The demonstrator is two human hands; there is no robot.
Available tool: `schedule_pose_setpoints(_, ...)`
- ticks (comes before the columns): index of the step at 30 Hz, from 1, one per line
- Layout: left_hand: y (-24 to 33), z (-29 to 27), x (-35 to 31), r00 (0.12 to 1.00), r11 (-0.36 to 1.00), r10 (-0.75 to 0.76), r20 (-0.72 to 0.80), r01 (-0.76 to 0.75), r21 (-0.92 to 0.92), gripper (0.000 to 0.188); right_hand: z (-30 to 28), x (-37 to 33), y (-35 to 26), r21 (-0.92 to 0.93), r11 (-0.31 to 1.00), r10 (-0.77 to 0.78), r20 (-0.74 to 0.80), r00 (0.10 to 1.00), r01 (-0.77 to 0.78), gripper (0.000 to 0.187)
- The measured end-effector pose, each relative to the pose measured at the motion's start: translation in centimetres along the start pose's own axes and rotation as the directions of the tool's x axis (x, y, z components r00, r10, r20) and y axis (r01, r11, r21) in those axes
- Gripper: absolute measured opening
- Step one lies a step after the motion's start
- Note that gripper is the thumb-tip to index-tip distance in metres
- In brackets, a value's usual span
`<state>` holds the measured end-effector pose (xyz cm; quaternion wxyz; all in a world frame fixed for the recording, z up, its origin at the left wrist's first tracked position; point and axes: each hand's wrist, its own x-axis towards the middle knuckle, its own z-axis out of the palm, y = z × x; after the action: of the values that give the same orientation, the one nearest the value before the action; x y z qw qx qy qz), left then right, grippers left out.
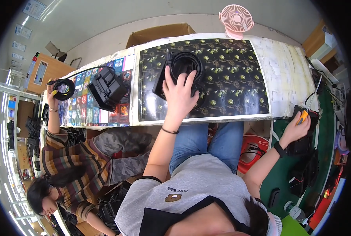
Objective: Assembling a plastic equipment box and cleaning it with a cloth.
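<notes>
A coil of black cable (pixel 201 65) lies with a black box-like device (pixel 158 84) on the dark patterned mat in front of me. My left hand (pixel 181 92) holds the coil from its near side, fingers curved over it and thumb at the right. One cable end with a metal plug tip (pixel 168 52) points away from me. Off to the right, past the table's end, my right hand (pixel 295 129) grips a small orange-and-black hand tool (pixel 302 117) whose exact kind I cannot make out. Dark items lie just beyond that hand.
To the left a co-worker (pixel 77 161) holds another black cable coil (pixel 63 89), wired to a black case (pixel 107 88) on the table. A pink fan (pixel 236 19) stands at the far edge, with a cardboard box (pixel 159 32) behind. A red basin (pixel 254 151) sits under the table.
</notes>
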<state>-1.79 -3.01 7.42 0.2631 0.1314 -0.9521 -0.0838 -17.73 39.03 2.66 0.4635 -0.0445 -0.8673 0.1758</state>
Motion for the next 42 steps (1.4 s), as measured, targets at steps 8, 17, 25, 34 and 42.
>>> schedule_pose_setpoints(8, -6.0, -3.7, -5.5, 0.955, 0.929, 0.293, 0.048, -0.273, -0.25, 0.046, 3.5, -6.3, -13.4, 0.625, 0.351, -0.081, 0.762, 0.642, -0.698, 0.025)
schedule_pose_setpoints(17, -6.6, -3.6, -6.6, 0.95, 0.915, 0.312, 0.021, -0.294, -0.278, 0.042, 6.6, -13.2, -27.6, 0.252, 0.038, -0.392, 0.894, 0.217, -0.967, 0.018)
schedule_pose_setpoints(25, -8.0, -2.7, -7.7, 0.958, 0.896, 0.287, -0.004, -0.27, -0.353, 0.039, 8.8, -15.2, -29.7, 0.17, -0.1, -0.397, 0.897, 0.196, -0.98, 0.022)
schedule_pose_setpoints(34, -9.5, -2.3, -9.5, 0.946, 0.882, 0.307, -0.107, -0.325, -0.34, 0.031, 7.1, -13.9, -29.2, 0.321, -0.076, -0.451, 0.833, 0.32, -0.944, 0.029)
schedule_pose_setpoints(42, -9.5, -2.1, -10.7, 0.957, 0.904, 0.23, -0.176, -0.277, -0.325, 0.024, 5.1, -12.9, -30.5, 0.316, 0.049, -0.394, 0.878, 0.272, -0.948, 0.032)
